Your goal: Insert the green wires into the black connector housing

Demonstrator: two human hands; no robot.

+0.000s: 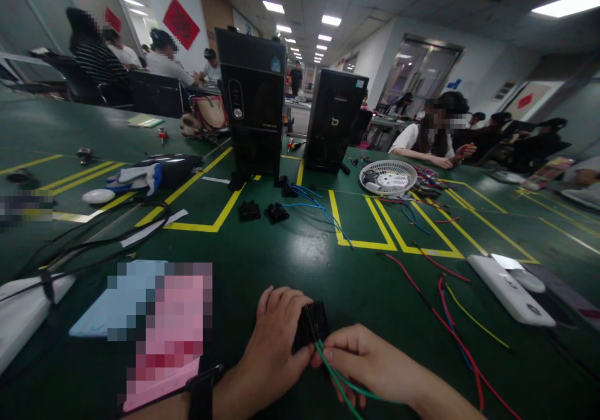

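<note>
Left side of green desk (290, 276): pixelated pink-and-blue item (171, 320), too blurred to name, and black watch (202, 396) on L wrist. L hand grip (274, 348) closed round black plastic connector (312, 326), near desk edge, approx. centre; R hand grip (363, 360) pinched shut on green wires (340, 379) running from connector, fingers (349, 351) just beside it. Further R, loose red wires (462, 351) + yellow wire (478, 320) near white rectangular device (509, 290).
</note>
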